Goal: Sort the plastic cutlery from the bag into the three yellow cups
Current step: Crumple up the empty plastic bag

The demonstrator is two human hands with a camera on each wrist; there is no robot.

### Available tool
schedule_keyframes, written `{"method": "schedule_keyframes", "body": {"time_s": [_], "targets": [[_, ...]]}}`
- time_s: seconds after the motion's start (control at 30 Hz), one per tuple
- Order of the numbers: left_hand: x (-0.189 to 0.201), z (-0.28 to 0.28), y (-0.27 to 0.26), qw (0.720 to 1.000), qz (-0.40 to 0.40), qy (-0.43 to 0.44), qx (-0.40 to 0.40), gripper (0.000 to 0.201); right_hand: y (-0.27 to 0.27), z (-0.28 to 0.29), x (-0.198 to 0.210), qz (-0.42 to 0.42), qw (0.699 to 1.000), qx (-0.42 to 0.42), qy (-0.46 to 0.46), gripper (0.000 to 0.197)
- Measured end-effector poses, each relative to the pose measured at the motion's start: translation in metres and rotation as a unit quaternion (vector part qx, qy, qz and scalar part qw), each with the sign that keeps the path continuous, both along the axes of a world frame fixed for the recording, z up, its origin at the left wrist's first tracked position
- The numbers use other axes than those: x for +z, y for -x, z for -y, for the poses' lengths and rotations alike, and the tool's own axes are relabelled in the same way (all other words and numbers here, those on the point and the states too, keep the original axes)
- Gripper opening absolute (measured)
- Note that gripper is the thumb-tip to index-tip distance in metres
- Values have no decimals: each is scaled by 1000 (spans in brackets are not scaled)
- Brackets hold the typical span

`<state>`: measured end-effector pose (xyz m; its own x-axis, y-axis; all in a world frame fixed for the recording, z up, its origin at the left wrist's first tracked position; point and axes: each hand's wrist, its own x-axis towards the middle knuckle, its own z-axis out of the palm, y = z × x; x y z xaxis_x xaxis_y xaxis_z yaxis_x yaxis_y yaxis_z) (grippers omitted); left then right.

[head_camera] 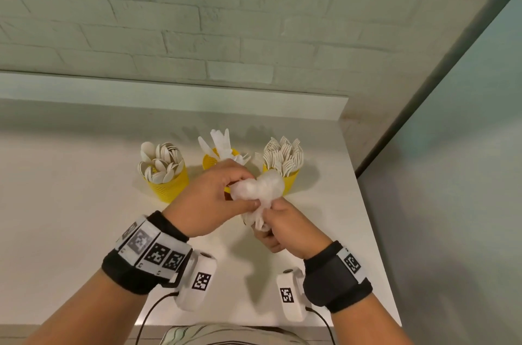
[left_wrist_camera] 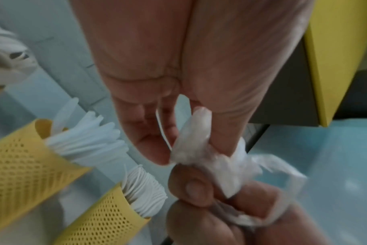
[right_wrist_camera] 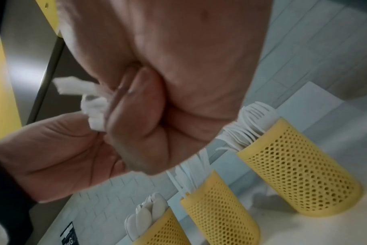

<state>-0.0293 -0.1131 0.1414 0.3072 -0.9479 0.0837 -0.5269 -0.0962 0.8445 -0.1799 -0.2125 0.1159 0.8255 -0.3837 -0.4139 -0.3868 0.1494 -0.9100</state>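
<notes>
Three yellow perforated cups stand in a row on the white counter. The left cup (head_camera: 166, 183) holds white spoons, the middle cup (head_camera: 210, 162) white knives, the right cup (head_camera: 291, 179) white forks. In front of them both hands hold a crumpled clear plastic bag (head_camera: 261, 189) above the counter. My left hand (head_camera: 240, 192) pinches its upper bunched part between thumb and fingers. My right hand (head_camera: 272, 217) is closed in a fist round its lower twisted end. The left wrist view shows the bag (left_wrist_camera: 191, 137) squeezed between fingertips. In the right wrist view, bag film (right_wrist_camera: 90, 102) sticks out of the fist. Any contents are hidden.
The counter (head_camera: 84, 203) runs left from the cups and ends at a right edge (head_camera: 367, 217) just past the fork cup. A brick wall (head_camera: 197, 19) with a low ledge stands behind the cups. Cables hang from both wrist cameras near the front edge.
</notes>
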Motion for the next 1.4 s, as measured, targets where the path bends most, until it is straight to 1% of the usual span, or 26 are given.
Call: {"method": "schedule_keyframes", "body": {"time_s": [0.07, 0.13, 0.17, 0.2, 0.23, 0.3, 0.33, 0.4, 0.43, 0.5, 0.57, 0.63, 0.7, 0.73, 0.77, 0.8, 0.87, 0.9, 0.97, 1.03, 1.07, 1.17, 1.2, 1.27, 1.33, 1.4], "targets": [[-3, 3, 0, 998, 8, 31, 45, 22, 0, 3, 0, 14, 1000, 18, -8, 15], [-10, 7, -7, 986, -11, 64, 155, 24, 0, 4, -1, 7, 1000, 15, -5, 12], [-15, 9, -10, 979, -9, 68, 191, 25, 1, 3, -1, 9, 999, 24, 28, 11], [-20, 11, -13, 977, 8, 57, 205, 26, 2, 1, -1, 14, 994, 45, 103, 12], [-26, 12, -15, 979, 32, 37, 200, 26, 4, 1, -2, 21, 976, 75, 204, 17], [-35, 11, -16, 983, 74, -3, 169, 22, 6, 1, -4, 50, 913, 118, 388, 24], [-37, 9, -16, 985, 80, -14, 154, 20, 6, 3, -2, 79, 888, 109, 440, 25], [-39, 4, -14, 993, 57, -18, 101, 18, 1, 11, 1, 138, 870, 54, 470, 22], [-37, 2, -12, 997, 40, -12, 68, 19, -2, 16, 1, 151, 874, 23, 461, 20], [-32, -2, -9, 999, 16, 18, 27, 23, -10, 19, -1, 160, 905, -28, 393, 18], [-25, -5, -5, 998, 12, 58, 15, 28, -15, 17, -6, 147, 949, -86, 266, 21], [-20, -7, -3, 997, -8, 83, -7, 24, -19, 12, -7, 134, 972, -144, 127, 18], [-12, -9, 3, 992, -110, 66, -22, 32, -20, 9, -10, 140, 971, -187, 46, 7], [-9, -10, 6, 989, -133, 57, -30, 36, -21, 6, -11, 146, 968, -200, 40, 17], [-7, -10, 10, 991, -114, 50, -41, 39, -22, 4, -13, 154, 966, -204, 42, 25], [-6, -9, 12, 996, -63, 42, -51, 40, -24, 1, -13, 165, 963, -207, 47, 30], [-9, -7, 13, 998, 6, 42, -48, 39, -27, -3, -14, 178, 957, -227, 40, 29], [-11, -5, 12, 998, 13, 53, -31, 38, -27, -4, -13, 176, 954, -243, 15, 26], [-13, -3, 4, 997, 0, 79, 27, 36, -26, -4, -7, 200, 941, -259, -87, 18], [-15, -3, 1, 993, -4, 91, 78, 38, -22, -4, 0, 233, 930, -220, -178, 20], [-16, -3, 2, 991, 6, 95, 93, 42, -22, -6, 4, 234, 934, -189, -190, 24], [-19, 3, 13, 978, 124, 114, 120, 50, -31, -10, 13, 196, 963, -140, -117, 34], [-19, 5, 17, 975, 133, 119, 135, 52, -34, -10, 15, 187, 967, -147, -91, 32], [-13, 4, 22, 978, 73, 123, 150, 56, -38, -6, 19, 191, 962, -177, -78, 27], [-8, -1, 27, 983, 19, 136, 124, 51, -35, 1, 22, 210, 943, -226, -123, 28], [-4, -8, 31, 981, 29, 165, 99, 37, -29, 7, 25, 228, 925, -246, -178, 31]]}}
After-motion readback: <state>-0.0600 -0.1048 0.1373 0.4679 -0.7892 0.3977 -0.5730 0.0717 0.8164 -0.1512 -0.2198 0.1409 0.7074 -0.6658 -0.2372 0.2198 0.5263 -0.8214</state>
